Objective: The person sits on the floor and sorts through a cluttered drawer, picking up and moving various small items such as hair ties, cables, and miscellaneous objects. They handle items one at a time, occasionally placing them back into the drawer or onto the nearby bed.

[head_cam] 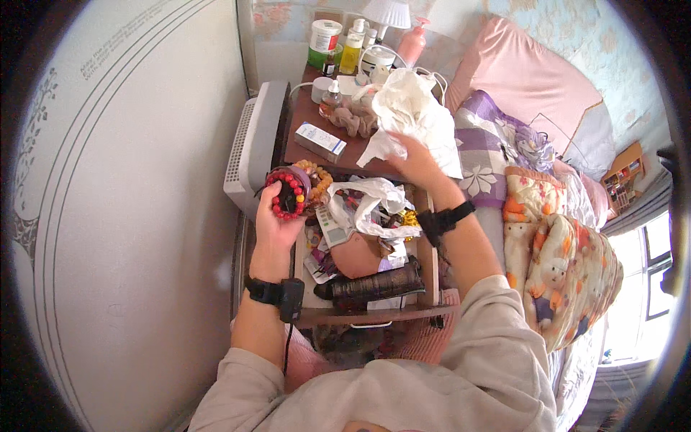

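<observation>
My left hand (278,221) holds several bead bracelets over the left side of an open drawer (429,270). A red bead bracelet (276,208) with one yellow bead faces up, and an amber-coloured bead bracelet (324,181) sits beside it. On the nightstand top (356,156), my right hand (413,159) grips the near left part of a crumpled white sheet (413,102); whether it is paper or thin plastic I cannot tell. Inside the drawer are a white plastic bag (372,202), a calculator (332,229), a pinkish-brown pouch (353,256) and a dark folded umbrella (378,283).
A small box (320,142), a dropper bottle (330,101), a scrunchie (351,123) and a yellow pump bottle (352,48) stand or lie on the nightstand. Behind them is a lamp (387,15). A grey-white appliance (253,140) is at the left, a bed with a folded quilt (572,275) at the right.
</observation>
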Tool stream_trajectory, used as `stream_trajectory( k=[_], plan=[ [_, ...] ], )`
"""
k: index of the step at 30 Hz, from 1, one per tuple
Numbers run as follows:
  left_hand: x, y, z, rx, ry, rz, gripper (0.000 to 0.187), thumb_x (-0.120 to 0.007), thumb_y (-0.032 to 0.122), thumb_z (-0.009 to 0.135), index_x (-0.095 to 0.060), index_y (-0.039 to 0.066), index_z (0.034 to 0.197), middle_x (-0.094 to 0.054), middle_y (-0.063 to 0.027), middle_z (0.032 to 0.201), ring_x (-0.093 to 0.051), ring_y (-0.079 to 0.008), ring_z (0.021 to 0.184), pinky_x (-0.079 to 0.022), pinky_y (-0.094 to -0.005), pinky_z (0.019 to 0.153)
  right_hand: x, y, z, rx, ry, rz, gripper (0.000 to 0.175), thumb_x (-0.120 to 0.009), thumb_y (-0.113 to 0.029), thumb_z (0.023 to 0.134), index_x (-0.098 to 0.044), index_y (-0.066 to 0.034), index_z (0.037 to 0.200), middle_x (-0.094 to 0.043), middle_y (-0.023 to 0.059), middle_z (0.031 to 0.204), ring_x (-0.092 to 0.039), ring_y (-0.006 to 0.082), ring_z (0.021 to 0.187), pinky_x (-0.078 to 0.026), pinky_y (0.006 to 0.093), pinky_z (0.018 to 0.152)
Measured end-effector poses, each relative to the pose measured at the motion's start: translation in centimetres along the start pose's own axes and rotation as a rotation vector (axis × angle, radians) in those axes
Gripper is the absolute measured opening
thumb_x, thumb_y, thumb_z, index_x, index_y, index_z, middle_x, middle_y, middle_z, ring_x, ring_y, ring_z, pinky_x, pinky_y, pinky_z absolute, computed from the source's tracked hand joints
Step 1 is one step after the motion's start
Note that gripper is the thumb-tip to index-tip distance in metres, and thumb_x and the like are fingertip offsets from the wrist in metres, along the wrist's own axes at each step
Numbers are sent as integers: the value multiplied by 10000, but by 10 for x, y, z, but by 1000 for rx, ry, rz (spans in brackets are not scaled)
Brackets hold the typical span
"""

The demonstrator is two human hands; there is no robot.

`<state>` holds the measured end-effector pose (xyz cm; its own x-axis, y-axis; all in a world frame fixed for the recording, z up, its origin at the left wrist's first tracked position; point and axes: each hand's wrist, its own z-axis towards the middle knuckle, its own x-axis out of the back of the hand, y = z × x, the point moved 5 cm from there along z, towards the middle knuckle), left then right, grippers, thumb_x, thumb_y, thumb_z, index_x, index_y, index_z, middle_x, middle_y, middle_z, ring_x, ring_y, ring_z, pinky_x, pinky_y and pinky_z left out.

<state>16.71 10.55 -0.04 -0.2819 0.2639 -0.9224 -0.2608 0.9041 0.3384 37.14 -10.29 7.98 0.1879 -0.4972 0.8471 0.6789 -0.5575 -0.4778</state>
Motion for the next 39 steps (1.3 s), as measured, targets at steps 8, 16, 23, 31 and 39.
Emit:
stream_trajectory(
  k=[8, 16, 23, 31, 39],
  plan=[
    [-5, 2, -1, -13, 11, -30, 477, -652, 256, 812, -544, 46, 1227, -588, -132, 1231, -542, -328, 1170, -387, -531, 1042, 42, 15, 76, -205, 34, -542, 828, -838, -376, 644, -458, -289, 1375, -245, 141, 1533, -330, 430, 1336, -406, 606, 961],
    [-3, 3, 2, -28, -10, -24, 491, -671, 269, 797, -542, 46, 1215, -596, -137, 1198, -560, -318, 1144, -404, -534, 1029, 38, 64, 75, -97, 192, -497, 503, -843, -238, 620, -646, -104, 1063, -513, 44, 1318, -491, 325, 1185, -468, 476, 926],
    [-11, 1, -4, -4, -7, -40, 477, -650, 210, 802, -548, 11, 1223, -617, -145, 1194, -589, -277, 1104, -442, -441, 1009, 83, 106, 59, -309, 609, 277, 414, -707, -105, 768, -572, 24, 1138, -657, 179, 1013, -636, 277, 948, -501, 377, 812],
    [-11, 3, -4, -16, 5, -50, 395, -641, 224, 826, -572, 25, 1161, -638, -118, 1118, -598, -287, 1066, -449, -465, 1001, 129, 107, 45, -217, 628, 1323, 425, -571, 9, 890, -465, -67, 1295, -590, 136, 1196, -625, 310, 1049, -571, 454, 827],
    [-15, 1, -4, 0, -40, -43, 471, -650, 201, 808, -548, 4, 1223, -609, -148, 1209, -567, -296, 1143, -418, -464, 1038, 125, 86, 79, -251, 564, 511, 443, -629, -23, 810, -550, -33, 1245, -629, 153, 1149, -607, 308, 1078, -505, 416, 879]
  ],
)
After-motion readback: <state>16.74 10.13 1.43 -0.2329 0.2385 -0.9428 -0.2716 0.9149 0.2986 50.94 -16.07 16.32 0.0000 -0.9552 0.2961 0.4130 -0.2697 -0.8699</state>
